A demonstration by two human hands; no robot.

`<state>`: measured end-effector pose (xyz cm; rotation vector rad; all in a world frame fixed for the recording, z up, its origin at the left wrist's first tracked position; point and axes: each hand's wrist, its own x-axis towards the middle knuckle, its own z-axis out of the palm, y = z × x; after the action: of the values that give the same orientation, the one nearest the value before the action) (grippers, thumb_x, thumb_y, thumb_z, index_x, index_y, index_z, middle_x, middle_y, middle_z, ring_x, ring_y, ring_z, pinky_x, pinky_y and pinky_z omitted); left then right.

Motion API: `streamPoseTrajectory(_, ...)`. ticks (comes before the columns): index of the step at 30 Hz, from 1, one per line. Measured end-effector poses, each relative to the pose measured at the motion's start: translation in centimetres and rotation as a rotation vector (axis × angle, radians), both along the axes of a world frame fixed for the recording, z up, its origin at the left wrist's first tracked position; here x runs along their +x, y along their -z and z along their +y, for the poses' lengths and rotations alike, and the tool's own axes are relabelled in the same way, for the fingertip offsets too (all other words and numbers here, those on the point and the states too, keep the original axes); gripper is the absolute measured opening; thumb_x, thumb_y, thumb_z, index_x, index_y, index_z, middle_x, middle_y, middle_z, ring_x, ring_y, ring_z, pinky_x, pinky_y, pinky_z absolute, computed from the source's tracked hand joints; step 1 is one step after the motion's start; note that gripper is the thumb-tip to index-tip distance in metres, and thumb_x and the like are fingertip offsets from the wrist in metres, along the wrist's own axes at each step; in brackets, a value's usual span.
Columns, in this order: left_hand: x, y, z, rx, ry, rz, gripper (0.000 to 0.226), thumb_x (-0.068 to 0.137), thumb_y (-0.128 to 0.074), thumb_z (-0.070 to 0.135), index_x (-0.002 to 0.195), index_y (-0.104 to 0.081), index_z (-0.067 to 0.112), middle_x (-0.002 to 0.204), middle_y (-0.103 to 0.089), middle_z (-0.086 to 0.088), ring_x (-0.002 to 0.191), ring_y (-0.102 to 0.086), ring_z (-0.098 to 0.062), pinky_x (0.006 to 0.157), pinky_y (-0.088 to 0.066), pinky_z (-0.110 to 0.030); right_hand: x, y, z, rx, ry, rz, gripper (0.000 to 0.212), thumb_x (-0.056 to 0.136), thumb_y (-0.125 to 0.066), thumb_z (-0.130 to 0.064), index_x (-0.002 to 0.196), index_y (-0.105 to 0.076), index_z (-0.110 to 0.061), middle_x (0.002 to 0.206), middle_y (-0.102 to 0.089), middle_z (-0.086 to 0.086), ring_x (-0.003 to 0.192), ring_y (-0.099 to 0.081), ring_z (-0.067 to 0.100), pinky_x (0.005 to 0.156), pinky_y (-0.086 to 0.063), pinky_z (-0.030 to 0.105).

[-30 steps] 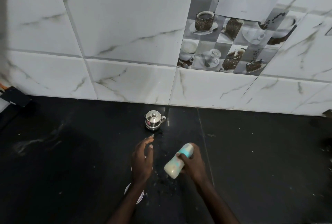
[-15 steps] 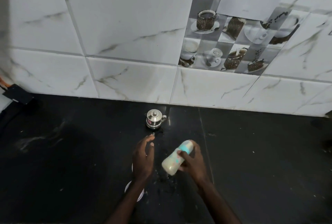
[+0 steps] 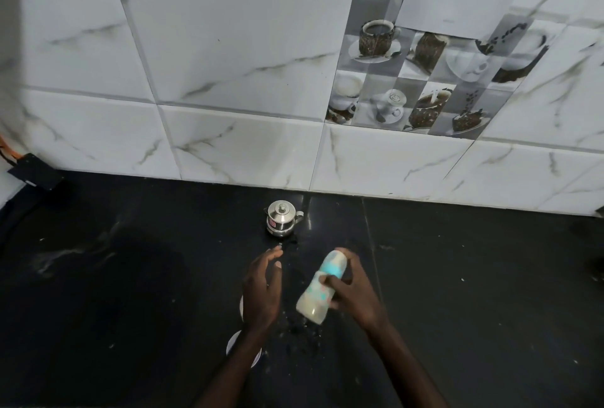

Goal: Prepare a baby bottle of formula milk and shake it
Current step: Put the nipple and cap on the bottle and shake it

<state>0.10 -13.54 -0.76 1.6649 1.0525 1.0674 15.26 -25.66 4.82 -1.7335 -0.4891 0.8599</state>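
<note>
A baby bottle (image 3: 318, 290) full of pale milk, with a teal collar and a cap at its far end, is tilted above the black counter (image 3: 457, 293), its base nearest me. My right hand (image 3: 353, 290) is wrapped around the bottle's middle from the right. My left hand (image 3: 261, 290) hovers just left of the bottle, fingers apart, holding nothing. A white round object (image 3: 233, 344) lies under my left wrist, mostly hidden.
A small lidded steel pot (image 3: 281, 218) stands near the tiled wall (image 3: 228, 64), beyond my hands. A black box with orange wires (image 3: 34, 170) sits at the far left edge. Small spilled specks (image 3: 300, 329) dot the counter under the bottle.
The bottle in my right hand has shifted slightly and tilted a little more upright. My left hand stays open beside it.
</note>
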Motion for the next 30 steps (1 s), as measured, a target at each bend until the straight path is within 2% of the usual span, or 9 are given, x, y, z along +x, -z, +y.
streamPoseTrajectory(3,0.1,-0.1,0.2,0.006,0.01,-0.002,0.031,0.095,-0.053,0.023,0.12,-0.071,0.021,0.125,-0.067,0.017,0.122,-0.059,-0.002,0.106,-0.048,-0.035,0.2,-0.3,-0.3,-0.016,0.138,-0.216,0.065,0.084,-0.082,-0.024,0.134,-0.047,-0.043,0.106,-0.069,-0.008,0.088,-0.073,0.013,0.076,-0.063,0.04)
streamPoseTrajectory(8,0.3,0.0,0.2,0.004,0.01,0.003,0.032,0.095,-0.051,0.026,0.12,-0.071,0.022,0.124,-0.066,0.018,0.122,-0.057,0.001,0.106,-0.048,-0.036,0.3,-0.3,-0.3,0.026,0.029,-0.101,0.065,0.083,-0.083,-0.016,0.131,-0.05,-0.044,0.114,-0.069,0.0,0.094,-0.073,0.017,0.076,-0.064,0.045)
streamPoseTrajectory(11,0.5,0.2,0.3,-0.01,0.007,-0.011,0.031,0.096,-0.052,0.023,0.12,-0.071,0.021,0.124,-0.067,0.018,0.122,-0.059,-0.001,0.106,-0.048,-0.036,0.5,-0.8,-0.8,0.062,0.175,-0.222,0.068,0.085,-0.082,-0.019,0.136,-0.045,-0.045,0.108,-0.07,-0.009,0.09,-0.073,0.012,0.079,-0.062,0.036)
streamPoseTrajectory(14,0.6,0.3,0.5,-0.002,0.008,-0.001,0.034,0.096,-0.049,0.03,0.121,-0.07,0.022,0.124,-0.066,0.019,0.122,-0.059,-0.002,0.107,-0.048,-0.039,0.0,-0.9,-1.1,0.036,-0.048,-0.234,0.069,0.083,-0.084,-0.017,0.135,-0.047,-0.044,0.104,-0.072,-0.014,0.091,-0.073,0.005,0.075,-0.059,0.023)
streamPoseTrajectory(16,0.8,0.4,0.6,-0.002,0.012,-0.013,0.035,0.095,-0.048,0.032,0.12,-0.071,0.021,0.124,-0.067,0.017,0.122,-0.06,-0.003,0.107,-0.049,-0.04,0.1,-1.2,-1.0,0.047,0.119,-0.28,0.069,0.084,-0.083,-0.021,0.137,-0.045,-0.045,0.103,-0.072,-0.015,0.087,-0.072,-0.001,0.073,-0.057,0.018)
streamPoseTrajectory(21,0.9,0.7,0.7,-0.015,0.011,-0.021,0.038,0.096,-0.047,0.034,0.122,-0.07,0.019,0.125,-0.069,0.012,0.122,-0.062,-0.006,0.106,-0.05,-0.044,0.9,-1.0,-1.3,0.009,-0.123,-0.243,0.072,0.081,-0.085,-0.024,0.138,-0.047,-0.047,0.113,-0.073,-0.006,0.096,-0.074,0.009,0.084,-0.063,0.037)
streamPoseTrajectory(24,1.2,0.6,1.0,-0.017,0.01,-0.02,0.037,0.096,-0.048,0.032,0.121,-0.071,0.018,0.125,-0.069,0.012,0.122,-0.062,-0.006,0.106,-0.05,-0.043,1.3,-1.0,-1.4,0.058,0.109,-0.275,0.072,0.084,-0.084,-0.024,0.139,-0.044,-0.048,0.114,-0.071,-0.01,0.093,-0.073,0.005,0.08,-0.061,0.029)
streamPoseTrajectory(28,1.2,0.6,1.0,0.0,0.009,-0.001,0.036,0.096,-0.047,0.031,0.12,-0.071,0.018,0.124,-0.069,0.014,0.12,-0.062,-0.006,0.105,-0.05,-0.043,1.1,-0.6,-1.1,0.02,-0.082,-0.256,0.072,0.081,-0.086,-0.021,0.137,-0.048,-0.047,0.114,-0.073,-0.007,0.095,-0.075,0.01,0.084,-0.063,0.039)
streamPoseTrajectory(30,1.2,0.4,1.1,0.004,0.012,0.005,0.034,0.097,-0.048,0.027,0.12,-0.071,0.018,0.123,-0.069,0.014,0.12,-0.062,-0.004,0.106,-0.05,-0.039,1.7,-0.7,-1.1,0.043,0.082,-0.257,0.072,0.083,-0.085,-0.023,0.139,-0.045,-0.046,0.118,-0.069,-0.01,0.096,-0.073,0.01,0.084,-0.063,0.038)
